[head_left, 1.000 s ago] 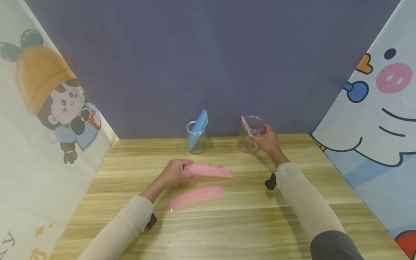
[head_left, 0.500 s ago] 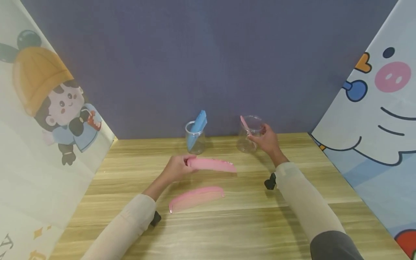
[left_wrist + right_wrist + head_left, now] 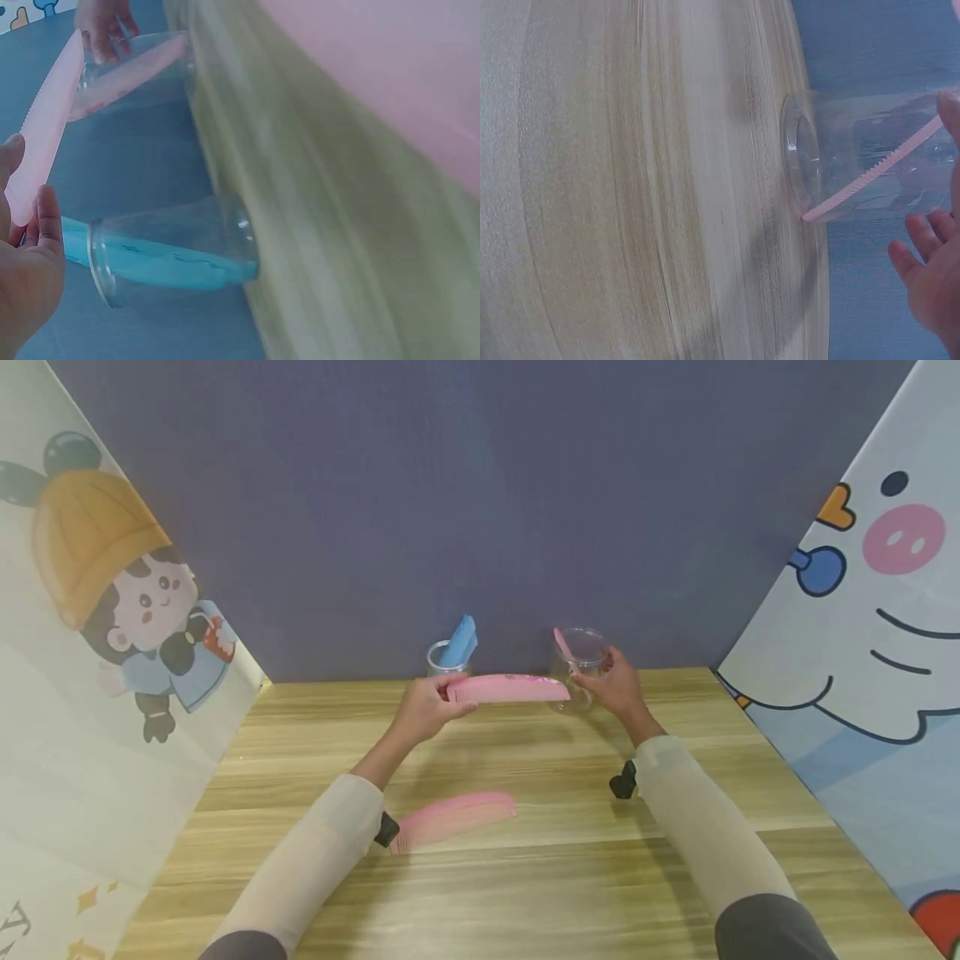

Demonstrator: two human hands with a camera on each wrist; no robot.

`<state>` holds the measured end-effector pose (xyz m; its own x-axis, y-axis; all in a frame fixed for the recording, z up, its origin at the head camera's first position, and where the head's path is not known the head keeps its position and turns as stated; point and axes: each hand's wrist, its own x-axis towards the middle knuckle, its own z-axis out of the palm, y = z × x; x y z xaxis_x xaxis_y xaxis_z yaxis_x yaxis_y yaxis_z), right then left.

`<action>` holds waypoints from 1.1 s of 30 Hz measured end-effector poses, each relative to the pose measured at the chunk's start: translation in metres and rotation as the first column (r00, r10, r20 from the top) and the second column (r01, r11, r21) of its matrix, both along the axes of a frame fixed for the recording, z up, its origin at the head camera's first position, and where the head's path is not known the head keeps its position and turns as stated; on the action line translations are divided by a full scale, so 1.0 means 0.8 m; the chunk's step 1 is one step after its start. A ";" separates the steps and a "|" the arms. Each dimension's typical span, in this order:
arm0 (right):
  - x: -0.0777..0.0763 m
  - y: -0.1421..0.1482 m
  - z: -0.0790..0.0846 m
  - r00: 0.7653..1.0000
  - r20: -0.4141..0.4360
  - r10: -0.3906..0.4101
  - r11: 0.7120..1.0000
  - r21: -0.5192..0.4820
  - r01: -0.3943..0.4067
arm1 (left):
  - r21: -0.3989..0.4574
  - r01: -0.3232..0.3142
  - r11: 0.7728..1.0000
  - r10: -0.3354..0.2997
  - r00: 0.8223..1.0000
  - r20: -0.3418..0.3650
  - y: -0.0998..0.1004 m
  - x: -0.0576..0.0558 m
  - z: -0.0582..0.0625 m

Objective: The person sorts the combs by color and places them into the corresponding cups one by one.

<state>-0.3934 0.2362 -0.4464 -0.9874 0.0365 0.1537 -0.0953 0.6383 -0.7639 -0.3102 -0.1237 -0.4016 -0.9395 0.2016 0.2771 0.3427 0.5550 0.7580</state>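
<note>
My left hand (image 3: 423, 708) pinches the left end of a pink comb (image 3: 513, 688), held up level with its teeth downward. The comb's far end overlaps the right clear plastic cup (image 3: 588, 639) in the head view. My right hand (image 3: 618, 683) grips that cup near its rim, thumb on one side and fingers on the other. Inside it leans another pink comb (image 3: 877, 166), teeth showing in the right wrist view. A third pink comb (image 3: 457, 818) lies on the table. The left clear cup (image 3: 225, 217) holds something blue and comb-like (image 3: 165, 262).
The wood-grain table (image 3: 570, 877) ends at a dark blue back wall (image 3: 480, 510). Cartoon-printed panels stand at the left (image 3: 60, 710) and right (image 3: 862, 635). A broad pink blur (image 3: 405, 67) fills the upper right of the left wrist view.
My left hand has lifted the pink comb and carried it forward and right toward the right cup, now partly covering the left cup. My right hand stays on its cup.
</note>
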 end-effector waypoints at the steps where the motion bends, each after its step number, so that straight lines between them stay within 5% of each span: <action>1: 0.000 0.001 0.000 1.000 0.002 -0.002 1.000 0.004 0.002 | -0.009 -0.006 1.000 0.006 1.000 -0.013 0.003 -0.003 0.004; 10: 0.001 0.004 0.000 1.000 0.004 0.000 1.000 0.001 0.000 | -0.055 -0.048 0.997 0.044 0.996 -0.077 0.033 -0.029 0.039; 15: 0.000 0.004 0.003 1.000 -0.007 0.007 1.000 0.026 -0.007 | -0.029 -0.030 0.999 0.028 0.998 -0.054 0.054 -0.042 0.055; 33: 0.003 0.001 0.003 1.000 0.006 0.018 1.000 0.008 -0.018 | -0.066 -0.045 0.997 0.033 0.986 -0.163 0.098 -0.080 0.074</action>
<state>-0.3914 0.2369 -0.4441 -0.9888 0.0177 0.1480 -0.1021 0.6424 -0.7596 -0.3741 -0.0454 -0.3421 -0.8909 0.1897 0.4128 0.4347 0.6197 0.6534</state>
